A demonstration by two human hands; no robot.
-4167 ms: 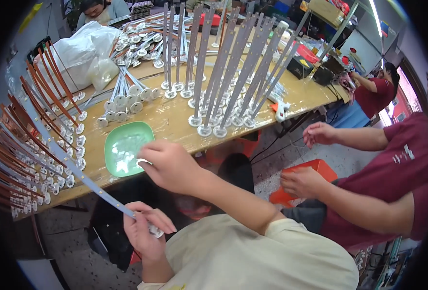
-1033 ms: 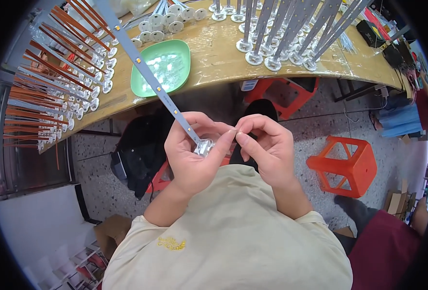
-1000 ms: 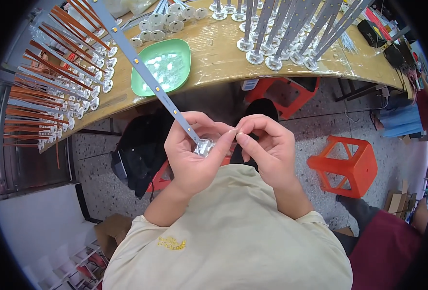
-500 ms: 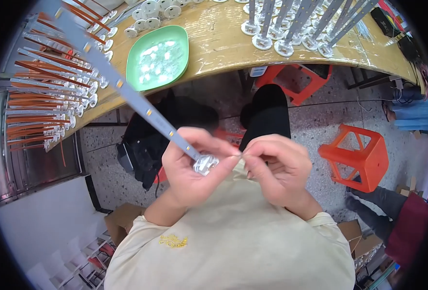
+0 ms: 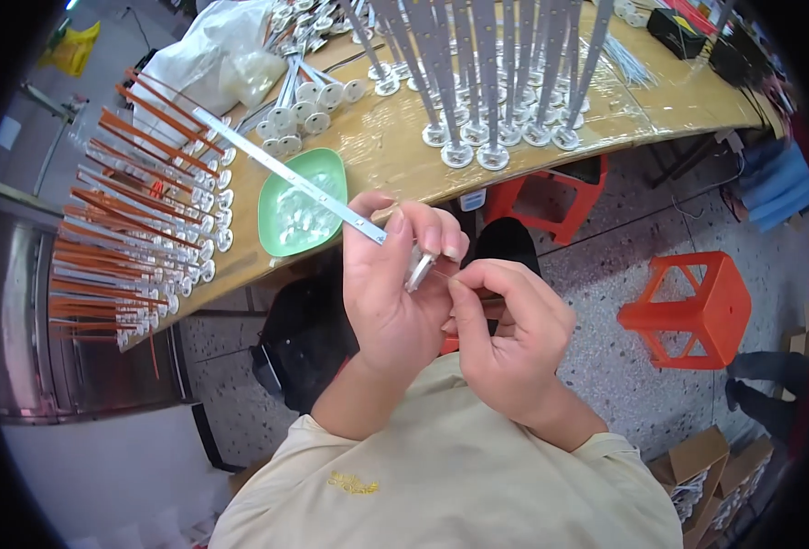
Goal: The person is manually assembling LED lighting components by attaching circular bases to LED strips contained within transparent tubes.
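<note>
My left hand is closed around the lower end of a long, thin LED strip, which slants up to the left over the table. At its lower end is a small round base, seen nearly edge-on between my thumb and fingers. My right hand is close beside it, thumb and forefinger pinched together. A thin wire seems to run from the base to that pinch; it is too fine to make out fully.
A green tray of clear plastic pieces sits at the table's near edge. Several LED strips stand on round bases beyond. Orange and white strips crowd the left. A white bag lies behind. Red stools stand on the floor.
My left hand has turned, tipping the strip flatter and bringing the base edge-on. The hands have drawn slightly apart. The view has shifted, showing more of the table's far side.
</note>
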